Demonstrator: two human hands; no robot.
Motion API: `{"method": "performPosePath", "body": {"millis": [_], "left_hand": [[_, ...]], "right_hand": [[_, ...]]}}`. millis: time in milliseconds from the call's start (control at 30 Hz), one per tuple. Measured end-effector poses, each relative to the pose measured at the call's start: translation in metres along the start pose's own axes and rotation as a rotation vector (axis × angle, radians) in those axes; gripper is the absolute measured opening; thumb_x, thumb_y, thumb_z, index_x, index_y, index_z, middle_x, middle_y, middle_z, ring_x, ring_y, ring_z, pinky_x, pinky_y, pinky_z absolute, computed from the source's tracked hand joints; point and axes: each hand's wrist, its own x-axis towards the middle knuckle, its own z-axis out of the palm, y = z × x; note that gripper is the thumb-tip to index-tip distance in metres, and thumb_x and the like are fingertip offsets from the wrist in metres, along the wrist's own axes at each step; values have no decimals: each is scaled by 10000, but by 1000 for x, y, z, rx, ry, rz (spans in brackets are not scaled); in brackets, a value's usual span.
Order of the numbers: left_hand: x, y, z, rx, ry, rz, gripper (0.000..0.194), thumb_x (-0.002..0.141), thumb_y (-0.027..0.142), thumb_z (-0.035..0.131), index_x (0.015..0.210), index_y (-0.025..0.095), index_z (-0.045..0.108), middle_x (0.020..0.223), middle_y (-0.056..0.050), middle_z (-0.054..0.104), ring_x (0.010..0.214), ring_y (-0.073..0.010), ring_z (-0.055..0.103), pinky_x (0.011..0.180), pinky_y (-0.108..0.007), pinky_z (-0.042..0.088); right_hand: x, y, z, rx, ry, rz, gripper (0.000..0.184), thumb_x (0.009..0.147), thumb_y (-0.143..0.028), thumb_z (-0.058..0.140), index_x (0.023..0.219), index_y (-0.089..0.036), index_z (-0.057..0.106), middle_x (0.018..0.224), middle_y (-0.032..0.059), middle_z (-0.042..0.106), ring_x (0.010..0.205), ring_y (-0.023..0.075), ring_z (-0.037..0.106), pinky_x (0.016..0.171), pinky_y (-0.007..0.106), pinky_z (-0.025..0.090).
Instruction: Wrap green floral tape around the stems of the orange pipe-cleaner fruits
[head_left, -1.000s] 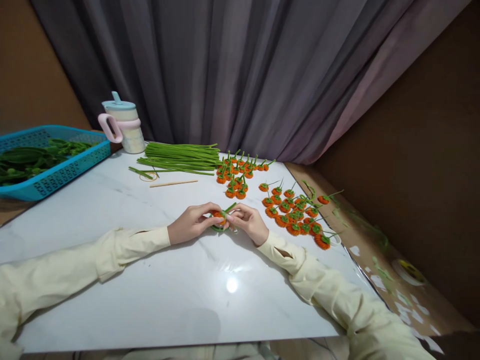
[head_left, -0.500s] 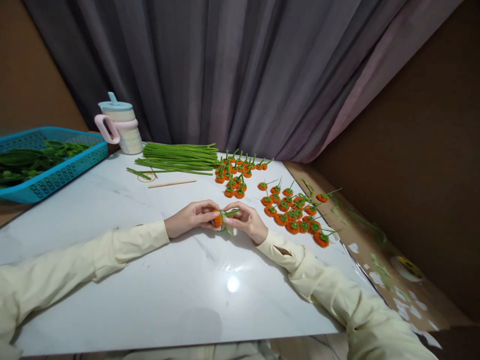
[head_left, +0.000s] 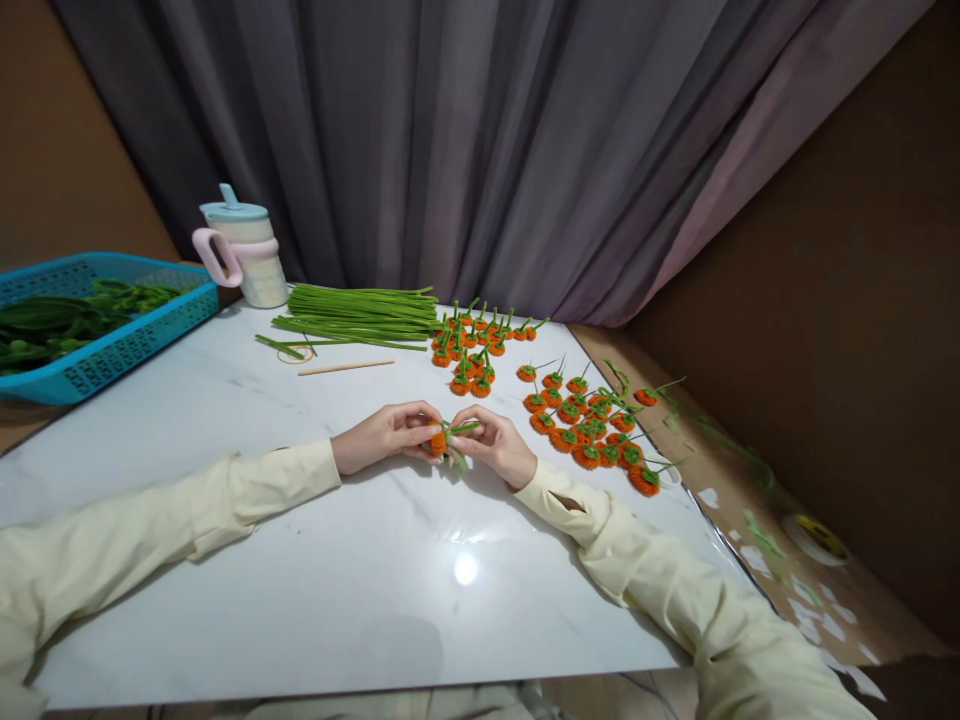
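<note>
My left hand (head_left: 386, 436) and my right hand (head_left: 495, 444) meet over the white marble table (head_left: 300, 560). Between their fingertips sits a small orange pipe-cleaner pumpkin (head_left: 438, 441) with a green stem (head_left: 462, 428). The left fingers pinch the orange part. The right fingers are closed on the green stem, which pokes out to the right. Both arms wear cream sleeves. Just to the right lie several finished orange pumpkins with green tops (head_left: 592, 432).
A bundle of green pipe cleaners (head_left: 356, 314) lies at the back, with more pumpkins (head_left: 472, 345) beside it and a wooden stick (head_left: 346, 367) in front. A lidded cup with a pink handle (head_left: 244, 248) and a blue basket of green pieces (head_left: 90, 325) stand back left. A grey curtain hangs behind.
The green stem, slanting up a second ago, now lies nearly level between my fingers. Both hands shifted slightly; the pumpkin stays held.
</note>
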Motion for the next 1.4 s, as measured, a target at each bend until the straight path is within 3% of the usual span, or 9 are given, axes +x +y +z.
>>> {"method": "performPosePath", "body": {"millis": [167,300,400,533,667,867,1033,1233,1400], "left_hand": [[-1,2,0,15,-34,-31,310,766,358,698,899,115,558,768,-56,677,685,-137,643,688,-272,528],[-1,3,0,2,-38,-65,351,739,380,719,903,113,561,778,-61,678,669,-138,636,665,-258,505],[0,4,-1,-32,-41,-85,358,726,376,731,901,114,560,772,-55,671,674,-144,636,671,-267,499],[-1,4,-2,-66,-69,-109,341,736,357,727,904,108,566,771,-61,670,675,-146,638,674,-273,496],[-1,4,-4,-90,-80,-127,319,745,335,724,908,110,568,768,-55,666,678,-143,641,672,-261,497],[-1,4,-6,-119,-120,-160,282,758,310,715,897,112,569,746,-51,663,677,-142,644,654,-243,500],[0,3,-7,-146,-146,-178,255,767,280,707,902,108,574,768,-62,668,654,-131,638,643,-237,508],[0,3,-9,-191,-172,-213,237,781,262,694,909,104,570,784,-80,674,672,-130,641,644,-214,515],[1,4,-11,-239,-184,-242,264,757,264,719,896,92,574,780,-83,669,651,-123,638,626,-193,517]], "right_hand": [[0,2,-1,-37,-12,-60,303,678,-326,750,843,-166,551,651,-5,653,580,128,632,579,242,489],[-4,0,0,-245,59,-198,211,717,-295,702,835,-169,581,699,15,658,625,141,636,599,249,497],[-8,-3,2,-537,129,-346,134,763,-263,648,848,-169,603,745,39,665,672,154,641,631,255,504],[-12,-3,1,-840,110,-598,103,838,-199,539,914,-166,601,768,66,655,671,146,619,625,251,501],[-11,1,-2,-1031,92,-847,148,860,-131,481,966,-138,585,688,70,611,600,140,553,548,243,470],[-8,0,-2,-1264,56,-1152,257,844,-45,454,1083,-95,533,703,98,645,645,173,548,570,282,468],[-8,-3,-3,-1320,38,-1237,338,837,-33,468,1173,-72,474,803,121,688,645,182,545,559,306,454],[-8,-8,-8,-1494,-25,-1340,255,885,-63,410,1114,-80,520,801,122,681,673,179,575,573,309,467],[-9,-6,-6,-1466,14,-1266,262,872,-57,412,1100,-99,534,805,119,676,682,180,579,571,314,470]]}}
